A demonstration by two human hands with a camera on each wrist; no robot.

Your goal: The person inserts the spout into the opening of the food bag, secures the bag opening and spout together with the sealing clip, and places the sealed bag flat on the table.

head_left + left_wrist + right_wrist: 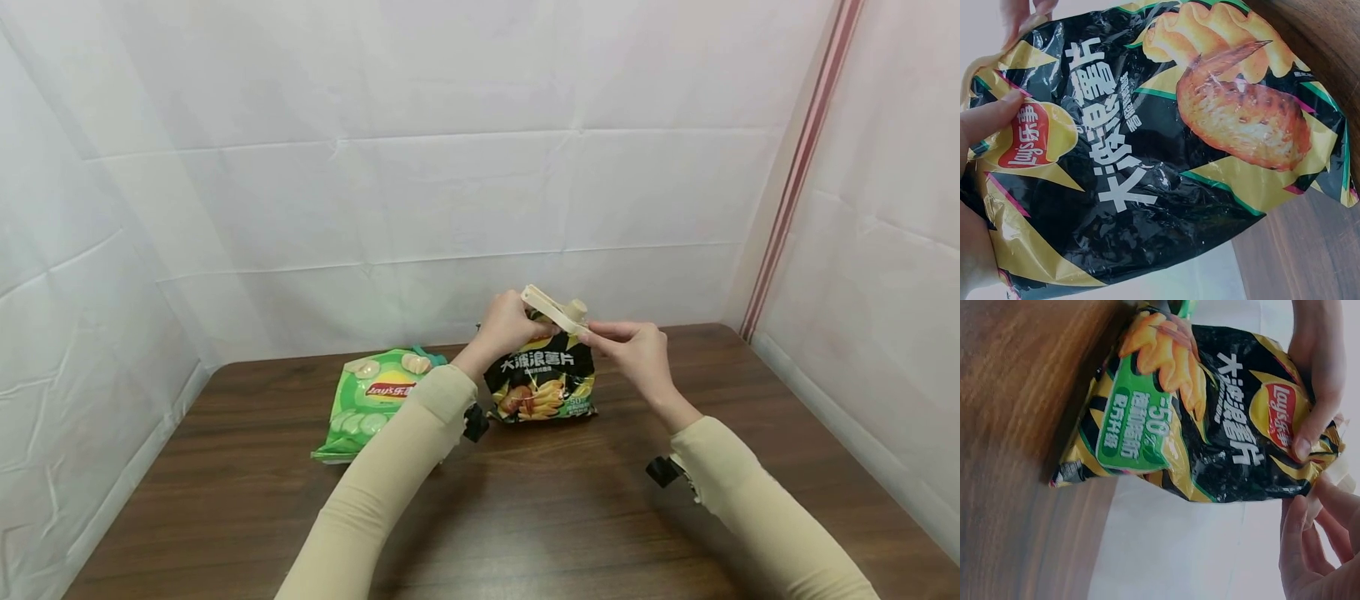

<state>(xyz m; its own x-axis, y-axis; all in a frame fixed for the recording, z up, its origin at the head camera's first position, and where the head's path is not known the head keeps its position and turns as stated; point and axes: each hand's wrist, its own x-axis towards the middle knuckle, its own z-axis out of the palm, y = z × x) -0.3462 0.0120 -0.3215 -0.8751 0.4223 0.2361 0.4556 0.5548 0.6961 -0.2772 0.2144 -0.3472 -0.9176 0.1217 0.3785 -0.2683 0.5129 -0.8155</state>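
Observation:
A black and yellow Lay's chip bag (536, 383) stands upright on the table, its top pinched by my left hand (506, 327). In the left wrist view the left thumb (994, 122) presses on the bag's front beside the logo. Along the top edge of the bag lies a cream bag clip (551, 310) with a round, cap-like spout. My right hand (636, 354) pinches the clip's right end at the bag's upper corner; the right wrist view shows those fingertips (1297, 512) there. How far the clip is closed over the bag cannot be told.
A green Lay's bag (375, 404) leans back at the left, partly behind the left forearm, with a teal piece (429, 358) at its top corner. The brown wooden table (525, 525) ends at white sheeting (450, 200) behind and on both sides.

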